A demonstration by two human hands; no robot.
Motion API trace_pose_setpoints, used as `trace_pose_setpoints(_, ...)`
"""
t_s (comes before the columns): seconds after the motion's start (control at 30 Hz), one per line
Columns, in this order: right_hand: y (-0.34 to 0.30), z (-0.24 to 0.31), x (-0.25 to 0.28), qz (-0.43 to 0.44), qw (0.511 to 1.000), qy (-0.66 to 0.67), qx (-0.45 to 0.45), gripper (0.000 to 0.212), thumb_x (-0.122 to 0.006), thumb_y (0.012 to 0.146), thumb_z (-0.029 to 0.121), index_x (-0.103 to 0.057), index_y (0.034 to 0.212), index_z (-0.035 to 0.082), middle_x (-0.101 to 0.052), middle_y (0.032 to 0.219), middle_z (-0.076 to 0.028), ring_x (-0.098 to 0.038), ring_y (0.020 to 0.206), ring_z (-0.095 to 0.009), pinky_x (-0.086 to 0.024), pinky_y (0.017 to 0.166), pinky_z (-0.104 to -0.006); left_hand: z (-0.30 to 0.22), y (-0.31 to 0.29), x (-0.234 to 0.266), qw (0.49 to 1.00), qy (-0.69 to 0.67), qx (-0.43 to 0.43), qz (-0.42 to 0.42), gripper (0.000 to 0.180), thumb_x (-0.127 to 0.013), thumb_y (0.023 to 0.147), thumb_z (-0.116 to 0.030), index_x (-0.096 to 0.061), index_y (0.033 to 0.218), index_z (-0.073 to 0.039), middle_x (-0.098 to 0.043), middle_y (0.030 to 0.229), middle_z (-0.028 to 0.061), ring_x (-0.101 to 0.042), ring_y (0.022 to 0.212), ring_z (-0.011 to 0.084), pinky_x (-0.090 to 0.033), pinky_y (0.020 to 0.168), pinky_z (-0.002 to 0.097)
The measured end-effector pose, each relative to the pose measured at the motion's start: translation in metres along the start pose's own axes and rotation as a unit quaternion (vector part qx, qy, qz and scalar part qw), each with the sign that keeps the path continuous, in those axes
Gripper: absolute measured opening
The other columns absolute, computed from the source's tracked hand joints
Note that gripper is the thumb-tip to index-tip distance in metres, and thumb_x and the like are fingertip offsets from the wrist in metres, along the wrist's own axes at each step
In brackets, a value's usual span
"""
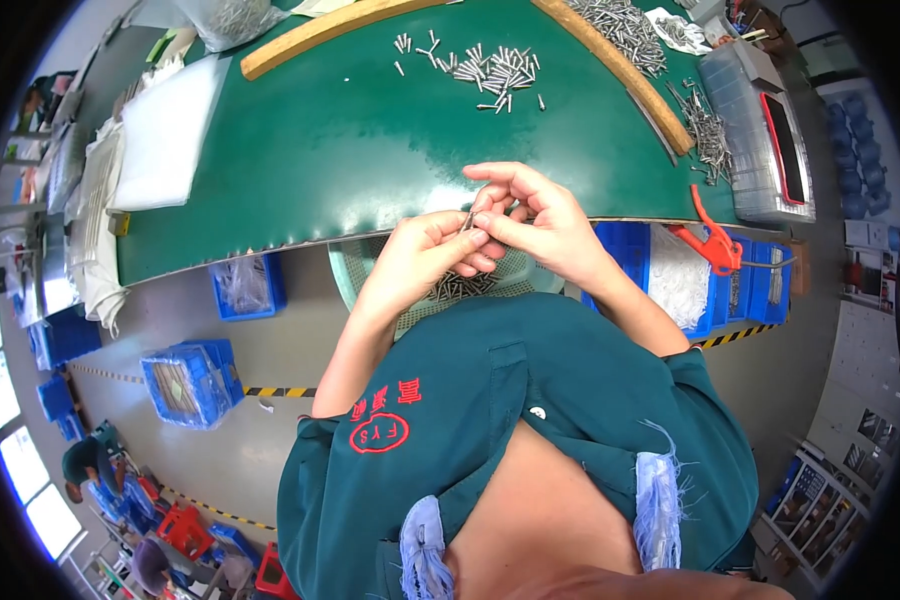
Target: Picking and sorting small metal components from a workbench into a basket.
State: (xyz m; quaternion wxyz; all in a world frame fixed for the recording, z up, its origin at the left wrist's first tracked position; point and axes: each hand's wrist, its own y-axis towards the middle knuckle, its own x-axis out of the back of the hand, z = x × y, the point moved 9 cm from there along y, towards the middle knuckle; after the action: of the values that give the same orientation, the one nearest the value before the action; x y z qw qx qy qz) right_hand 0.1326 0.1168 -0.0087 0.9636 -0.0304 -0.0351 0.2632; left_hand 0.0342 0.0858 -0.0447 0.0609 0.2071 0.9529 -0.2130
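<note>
Close together at the table's front edge, both hands pinch a small slim metal pin. My left hand has its thumb and fingertips closed on the lower part. My right hand grips near the upper part with thumb and finger, its index finger raised and bent. Much of the pin is hidden by the fingers. Under the hands, a pale green mesh basket holds many similar metal pins. Farther off, a loose pile of metal pins lies on the green tabletop.
Wooden bars border the table's far side. At right stand a clear plastic case with a red-edged phone, a heap of thin metal parts and a red air gun. White sheets lie left; blue bins sit below.
</note>
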Motion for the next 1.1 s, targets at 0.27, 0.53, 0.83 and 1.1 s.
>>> trace_pose_setpoints(0.27,0.040,0.017,0.098,-0.161,0.973,-0.073,0.151,0.034,-0.059,0.082,0.009,-0.054,0.116,0.004,-0.060,0.084,0.000,-0.056,0.078,-0.009,-0.047,0.072,-0.0245,0.007,-0.001,0.019,0.999,0.013,-0.021,-0.039,0.030,-0.045,0.094,-0.016,-0.054,0.114,0.005,-0.065,0.097,0.0129,-0.064,0.079,0.0135,-0.050,0.071,0.0230)
trace_pose_setpoints(0.53,0.104,0.030,0.283,-0.358,0.792,-0.489,0.074,0.035,-0.058,0.084,0.027,-0.058,0.115,0.009,-0.066,0.094,-0.002,-0.062,0.089,-0.014,-0.046,0.077,-0.0259,0.003,-0.006,0.009,0.999,0.002,-0.038,-0.020,0.029,-0.045,0.094,-0.016,-0.055,0.112,0.004,-0.065,0.096,0.0121,-0.064,0.080,0.0140,-0.050,0.072,0.0242)
trace_pose_setpoints(0.83,0.077,0.025,0.082,0.007,0.990,-0.136,0.022,0.027,-0.058,0.087,0.029,-0.064,0.106,0.011,-0.065,0.091,0.001,-0.057,0.081,-0.006,-0.045,0.066,-0.0232,0.000,-0.002,0.011,0.999,-0.022,-0.046,-0.016,0.030,-0.045,0.095,-0.019,-0.056,0.110,0.005,-0.066,0.093,0.0134,-0.064,0.078,0.0152,-0.051,0.069,0.0238)
trace_pose_setpoints(1.1,0.030,-0.005,-0.004,0.122,0.993,-0.007,-0.002,0.019,-0.057,0.089,0.016,-0.063,0.097,0.000,-0.063,0.087,-0.004,-0.057,0.080,-0.009,-0.046,0.072,-0.0234,-0.002,-0.003,0.006,0.999,-0.032,-0.027,-0.001,0.029,-0.046,0.094,-0.019,-0.056,0.108,0.005,-0.066,0.092,0.0136,-0.065,0.076,0.0156,-0.051,0.067,0.0237)
